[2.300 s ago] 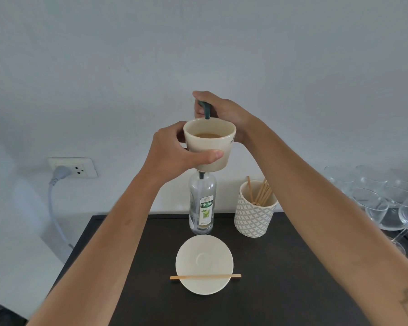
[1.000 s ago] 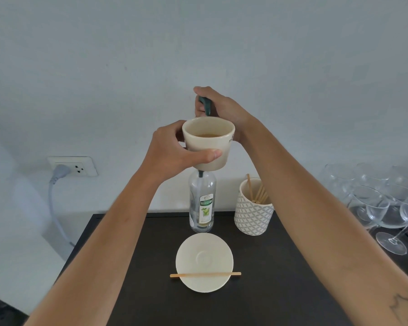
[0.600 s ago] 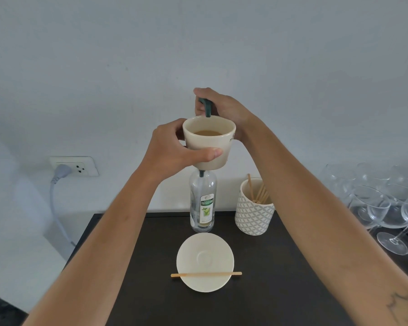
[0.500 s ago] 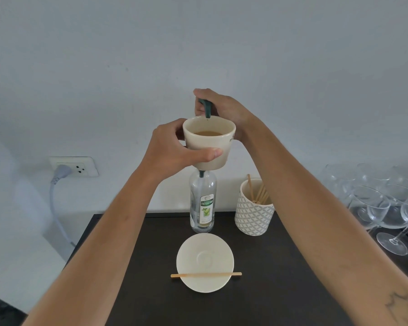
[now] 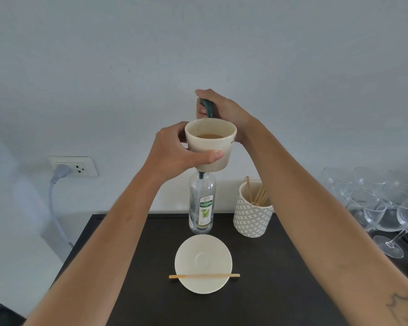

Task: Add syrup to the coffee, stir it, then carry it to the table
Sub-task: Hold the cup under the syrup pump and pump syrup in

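The left hand [image 5: 172, 154] wraps the cream ceramic coffee cup [image 5: 210, 144], holding it under the dark-green pump spout [image 5: 207, 108] of the clear glass syrup bottle [image 5: 202, 203], while the right hand [image 5: 222, 109] curls over that pump, seemingly to dispense syrup above the black worktop [image 5: 127, 255].

stirrer [image 5: 204, 276] across saucer [image 5: 203, 255], bottle [image 5: 202, 205] behind, holder [image 5: 253, 215] right
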A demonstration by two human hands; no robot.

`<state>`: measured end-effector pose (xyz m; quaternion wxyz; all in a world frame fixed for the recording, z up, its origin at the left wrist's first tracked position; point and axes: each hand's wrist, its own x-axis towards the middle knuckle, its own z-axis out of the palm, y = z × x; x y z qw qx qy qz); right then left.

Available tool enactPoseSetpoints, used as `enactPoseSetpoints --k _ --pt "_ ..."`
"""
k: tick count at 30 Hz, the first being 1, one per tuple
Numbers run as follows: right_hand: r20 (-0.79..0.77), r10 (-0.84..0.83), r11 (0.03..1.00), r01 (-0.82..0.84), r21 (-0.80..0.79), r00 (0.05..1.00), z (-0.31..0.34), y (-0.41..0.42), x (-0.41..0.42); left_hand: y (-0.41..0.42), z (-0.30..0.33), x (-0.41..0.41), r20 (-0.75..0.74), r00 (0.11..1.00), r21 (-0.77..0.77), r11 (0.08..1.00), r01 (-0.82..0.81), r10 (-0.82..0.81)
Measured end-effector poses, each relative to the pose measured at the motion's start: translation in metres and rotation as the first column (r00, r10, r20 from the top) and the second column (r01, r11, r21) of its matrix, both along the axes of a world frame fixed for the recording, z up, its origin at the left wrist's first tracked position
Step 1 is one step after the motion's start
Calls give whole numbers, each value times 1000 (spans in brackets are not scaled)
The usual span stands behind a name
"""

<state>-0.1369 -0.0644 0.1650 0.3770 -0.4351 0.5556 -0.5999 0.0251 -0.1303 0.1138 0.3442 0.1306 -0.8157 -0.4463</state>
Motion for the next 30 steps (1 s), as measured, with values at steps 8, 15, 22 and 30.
enactPoseSetpoints --k 8,15,22,30 --pt "-46 -31 1000 31 -2 998 -3 -2 -2 0 1 1 0 1000 0 1000 -1 1" --pt "-63 -41 999 41 -2 997 -3 0 -1 -1 2 2 -2 1000 2 1000 10 -10" --pt "-72 -44 999 44 0 996 -1 1 -1 -2 4 2 -2 1000 0 1000 12 -12" --pt "-59 -8 1000 8 -8 998 -3 2 0 -4 0 2 -4 1000 5 1000 14 -14"
